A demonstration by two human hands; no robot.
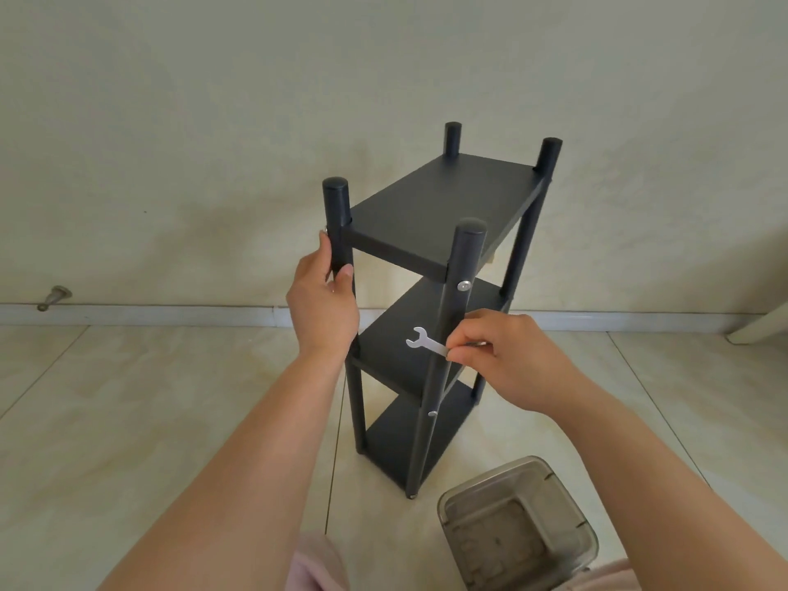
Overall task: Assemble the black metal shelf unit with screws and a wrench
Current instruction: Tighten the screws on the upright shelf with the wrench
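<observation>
The black shelf unit (430, 300) stands tall on the floor (128, 420). The left hand (324, 305) grips its near-left post. The right hand (503, 360) pinches a small wrench (424, 341), lying sideways with its open mouth pointing up-left.

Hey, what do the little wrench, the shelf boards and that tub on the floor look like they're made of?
Wrench: thin flat metal, pale silver, looks stamped; the right hand pinches its end.
Shelf boards: matte black, flat and even with no glare; painted metal or coated board, the look leaves it open.
Tub: clear, smoke-tinted plastic by the look; its floor shows through the walls.
</observation>
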